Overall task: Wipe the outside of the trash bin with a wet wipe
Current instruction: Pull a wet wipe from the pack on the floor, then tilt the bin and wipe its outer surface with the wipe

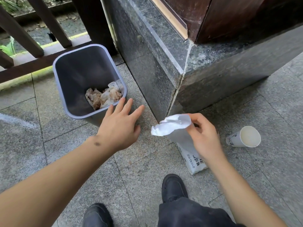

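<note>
Wipe's out, bin not touched yet. My right hand [203,136] pinches the wet wipe [170,126] just right of the grey trash bin [72,102], left hand [120,126] fingers spread by its near rim. Next I'd steady the bin, then rub its outer wall.

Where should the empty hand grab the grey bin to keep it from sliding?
Probably the near rim of the grey plastic trash bin, from above. The open left hand hovers beside that edge, and the raised lip gives fingers a grip while the right hand holds the white wet wipe.
</note>
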`<state>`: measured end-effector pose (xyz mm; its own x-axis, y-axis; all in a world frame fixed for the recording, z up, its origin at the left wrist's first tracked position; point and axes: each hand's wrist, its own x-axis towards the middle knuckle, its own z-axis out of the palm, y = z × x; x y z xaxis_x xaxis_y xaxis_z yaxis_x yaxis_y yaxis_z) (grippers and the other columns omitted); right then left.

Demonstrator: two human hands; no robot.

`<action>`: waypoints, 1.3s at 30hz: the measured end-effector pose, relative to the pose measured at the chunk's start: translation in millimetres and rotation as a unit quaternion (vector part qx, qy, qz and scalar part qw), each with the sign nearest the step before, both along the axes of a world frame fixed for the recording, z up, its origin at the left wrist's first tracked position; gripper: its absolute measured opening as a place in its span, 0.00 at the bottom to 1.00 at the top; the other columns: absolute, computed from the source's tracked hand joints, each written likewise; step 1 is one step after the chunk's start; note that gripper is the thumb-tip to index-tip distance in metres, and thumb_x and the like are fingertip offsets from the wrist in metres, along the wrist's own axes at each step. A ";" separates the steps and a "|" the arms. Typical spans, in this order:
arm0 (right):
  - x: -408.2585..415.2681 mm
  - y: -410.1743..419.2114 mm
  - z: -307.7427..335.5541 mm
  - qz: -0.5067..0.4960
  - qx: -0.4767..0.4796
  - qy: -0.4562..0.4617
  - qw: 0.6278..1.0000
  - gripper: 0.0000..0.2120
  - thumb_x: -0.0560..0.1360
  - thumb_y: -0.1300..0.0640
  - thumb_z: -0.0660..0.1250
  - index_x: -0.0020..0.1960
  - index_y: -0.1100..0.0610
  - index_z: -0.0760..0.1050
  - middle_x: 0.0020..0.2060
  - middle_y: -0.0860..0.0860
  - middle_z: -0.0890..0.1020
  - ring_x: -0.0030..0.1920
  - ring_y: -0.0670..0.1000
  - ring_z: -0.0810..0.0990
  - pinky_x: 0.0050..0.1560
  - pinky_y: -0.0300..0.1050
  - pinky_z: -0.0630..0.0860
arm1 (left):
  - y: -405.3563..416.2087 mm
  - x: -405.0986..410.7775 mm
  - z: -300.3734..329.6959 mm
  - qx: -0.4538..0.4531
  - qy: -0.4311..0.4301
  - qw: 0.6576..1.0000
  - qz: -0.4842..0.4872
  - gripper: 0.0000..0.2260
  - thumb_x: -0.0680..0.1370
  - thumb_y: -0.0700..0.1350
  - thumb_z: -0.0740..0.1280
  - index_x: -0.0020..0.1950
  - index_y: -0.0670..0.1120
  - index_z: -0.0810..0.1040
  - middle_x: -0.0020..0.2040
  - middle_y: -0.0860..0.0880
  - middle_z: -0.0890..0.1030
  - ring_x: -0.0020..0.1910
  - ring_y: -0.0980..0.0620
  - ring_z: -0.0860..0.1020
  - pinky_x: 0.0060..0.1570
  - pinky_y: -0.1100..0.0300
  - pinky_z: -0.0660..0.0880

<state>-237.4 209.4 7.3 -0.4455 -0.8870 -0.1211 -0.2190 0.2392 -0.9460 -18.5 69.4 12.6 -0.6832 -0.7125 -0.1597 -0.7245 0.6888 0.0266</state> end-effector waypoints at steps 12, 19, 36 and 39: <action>35.2 -38.1 -1.1 -0.190 0.083 -0.630 0.748 0.12 0.80 0.55 0.56 0.54 0.60 0.75 0.49 0.60 0.82 0.51 0.56 0.80 0.58 0.56 0.76 | -31.8 -4.2 3.6 0.061 0.139 0.984 0.098 0.29 0.77 0.50 0.61 0.78 0.56 0.57 0.66 0.44 0.70 0.58 0.41 0.73 0.53 0.48 0.74; 64.4 -37.6 -17.0 -0.117 0.089 -0.704 0.695 0.14 0.78 0.46 0.57 0.45 0.56 0.73 0.37 0.55 0.79 0.39 0.55 0.78 0.47 0.54 0.76 | -58.2 -21.9 0.9 0.072 0.150 0.971 0.173 0.30 0.79 0.52 0.58 0.79 0.59 0.50 0.49 0.44 0.76 0.47 0.41 0.76 0.43 0.47 0.76; 70.6 -33.3 5.1 -0.024 0.177 -0.616 0.767 0.13 0.79 0.61 0.60 0.62 0.63 0.73 0.50 0.61 0.82 0.52 0.60 0.81 0.50 0.60 0.78 | -71.8 39.2 -0.5 0.094 0.134 0.960 0.226 0.23 0.81 0.41 0.54 0.76 0.54 0.60 0.59 0.35 0.75 0.55 0.34 0.71 0.51 0.48 0.67; 77.9 -40.7 24.1 0.025 0.203 -0.550 0.810 0.14 0.79 0.66 0.60 0.63 0.66 0.71 0.50 0.61 0.79 0.52 0.59 0.80 0.55 0.59 0.77 | -63.4 68.4 11.8 0.133 0.172 0.940 0.265 0.19 0.83 0.46 0.53 0.75 0.56 0.61 0.64 0.39 0.75 0.56 0.35 0.73 0.55 0.47 0.70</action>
<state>-159.5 168.7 31.4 0.1644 -0.6877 -0.7072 0.6836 0.5963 -0.4210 49.9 6.0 24.3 -0.2882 -0.9331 -0.2149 -0.8808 0.1703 0.4418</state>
